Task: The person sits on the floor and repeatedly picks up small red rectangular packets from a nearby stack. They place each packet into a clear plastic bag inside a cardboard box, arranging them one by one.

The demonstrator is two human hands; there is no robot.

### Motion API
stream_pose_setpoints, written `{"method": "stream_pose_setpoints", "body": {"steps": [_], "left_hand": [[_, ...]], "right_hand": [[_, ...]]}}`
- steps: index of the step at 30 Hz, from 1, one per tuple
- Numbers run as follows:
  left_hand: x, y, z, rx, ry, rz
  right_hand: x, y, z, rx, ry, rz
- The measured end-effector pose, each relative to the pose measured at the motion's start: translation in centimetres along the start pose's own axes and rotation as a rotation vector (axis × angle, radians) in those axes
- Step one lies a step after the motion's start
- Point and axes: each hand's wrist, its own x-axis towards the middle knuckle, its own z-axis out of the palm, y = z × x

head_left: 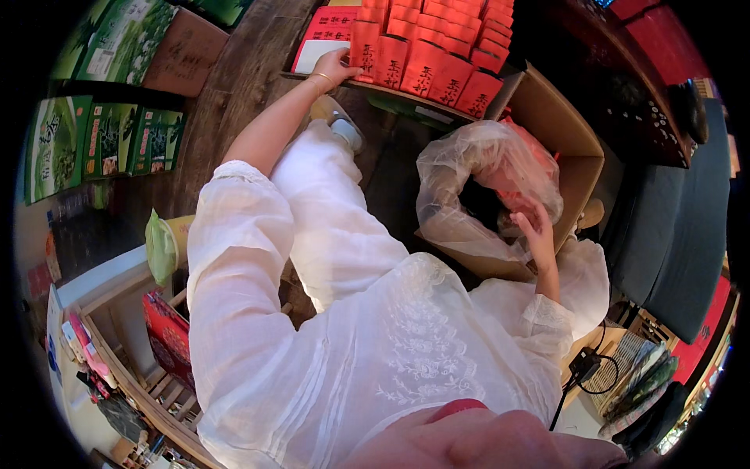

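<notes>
My left hand [334, 67] reaches to the front left corner of a shallow box, its fingers against the end of the rows of red packets [410, 67]. Whether it grips a packet or just touches is unclear. The packets stand upright, overlapping in several rows, with dark writing on their fronts. To their left lie flat red packages [329, 26] and a white piece [321, 53]. My right hand [536, 225], fingers loosely apart, is at the near right rim of a clear plastic bag [448, 158]. The bag lines an open cardboard carton [571, 132]; red packets [527, 152] show through its far side.
Green printed boxes [114, 140] and a brown carton [184, 53] stand on the wooden floor [202, 126] at the left. A dark padded bench [662, 217] is at the right. A slatted wooden chair [140, 404] with a red patterned item [167, 334] stands at lower left.
</notes>
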Motion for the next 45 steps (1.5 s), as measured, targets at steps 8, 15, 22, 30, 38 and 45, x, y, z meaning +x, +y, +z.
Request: {"method": "stream_pose_setpoints", "body": {"steps": [8,15,22,30,38,45], "left_hand": [[1.0,-0.3,1.1,-0.096,0.041,0.066],[-2.7,4.2,-2.6,0.259,0.215,0.127],[-14.5,24.7,-0.1,-0.019,0.094,0.66],[-17.5,26.6,14.2,0.348,-0.37,0.753],[-17.3,26.2,16.6,0.627,-0.542,0.726],[-17.8,26.2,16.2,0.616,-0.508,0.753]], "right_hand": [[0.3,2.1,-0.8,-0.08,0.096,-0.037],[3.6,2.1,-4.9,-0.318,0.314,-0.207],[14.8,5.9,-12.2,-0.325,0.696,-0.241],[21.3,11.8,-16.5,-0.608,0.535,0.091],[29.2,7.7,-9.5,-0.524,0.106,-0.16],[33.0,8.1,-4.0,-1.392,0.144,-0.354]]}}
